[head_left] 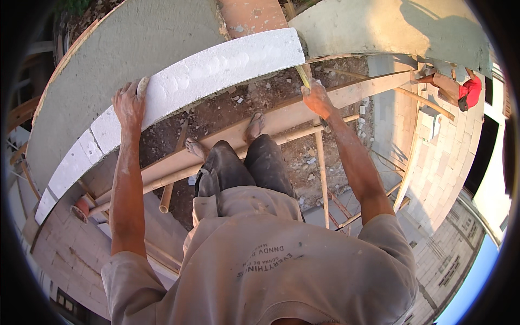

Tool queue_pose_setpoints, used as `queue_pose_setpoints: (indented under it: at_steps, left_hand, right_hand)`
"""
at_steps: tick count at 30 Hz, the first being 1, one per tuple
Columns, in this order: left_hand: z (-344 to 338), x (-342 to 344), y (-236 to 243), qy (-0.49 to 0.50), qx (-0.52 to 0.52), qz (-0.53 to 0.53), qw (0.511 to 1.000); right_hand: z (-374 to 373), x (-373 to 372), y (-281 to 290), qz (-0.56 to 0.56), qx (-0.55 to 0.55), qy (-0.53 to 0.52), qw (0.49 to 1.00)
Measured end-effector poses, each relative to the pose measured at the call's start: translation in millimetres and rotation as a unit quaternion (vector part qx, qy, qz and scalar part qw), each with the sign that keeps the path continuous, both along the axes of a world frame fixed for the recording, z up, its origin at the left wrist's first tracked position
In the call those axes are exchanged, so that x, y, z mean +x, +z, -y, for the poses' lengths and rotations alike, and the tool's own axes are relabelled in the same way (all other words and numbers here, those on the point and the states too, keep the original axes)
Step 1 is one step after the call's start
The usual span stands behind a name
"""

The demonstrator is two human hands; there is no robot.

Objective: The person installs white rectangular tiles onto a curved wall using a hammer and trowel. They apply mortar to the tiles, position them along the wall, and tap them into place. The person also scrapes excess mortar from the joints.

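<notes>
My left hand (129,105) grips the upper edge of a long, white lightweight concrete block (216,65), fingers curled over it. The block lies along the inner rim of a grey plastered ledge (124,35), in line with shorter, cracked white pieces (91,143) on the left. My right hand (317,103) is closed on what looks like a yellow tape measure (303,76), its strip reaching up to the block's right end. My bare, dusty feet stand on a wooden plank (281,111) below, above rubble-strewn ground.
Bamboo poles (319,162) form scaffolding beneath me. A co-worker in red (467,89) crouches at the far right by a pale block wall (449,141), with a sunlit grey ledge (379,30) above. Another block wall (65,244) is at lower left.
</notes>
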State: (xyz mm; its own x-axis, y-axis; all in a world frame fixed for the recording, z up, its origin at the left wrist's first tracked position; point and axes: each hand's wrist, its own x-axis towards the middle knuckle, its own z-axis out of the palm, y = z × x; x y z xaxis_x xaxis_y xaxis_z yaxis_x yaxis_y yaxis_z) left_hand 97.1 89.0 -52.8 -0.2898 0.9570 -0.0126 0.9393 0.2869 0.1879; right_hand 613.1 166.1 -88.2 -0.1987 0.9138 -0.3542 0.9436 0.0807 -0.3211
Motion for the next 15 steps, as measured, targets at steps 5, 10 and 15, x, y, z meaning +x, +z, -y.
queue_pose_setpoints:
  at_steps: [5,10,15]
  left_hand:
    - [11,-7,-7,-0.002,0.023,-0.04,0.999]
    - [-2,1,1,-0.011,0.011,-0.015,1.0]
    - [4,-13,-22,-0.024,0.055,-0.088,0.994]
  right_hand:
    - [-27,-1,38,-0.074,-0.128,-0.124,0.981]
    - [-24,29,-6,-0.049,-0.044,0.072,0.995]
    - [-3,39,-14,-0.063,-0.079,-0.095,0.99]
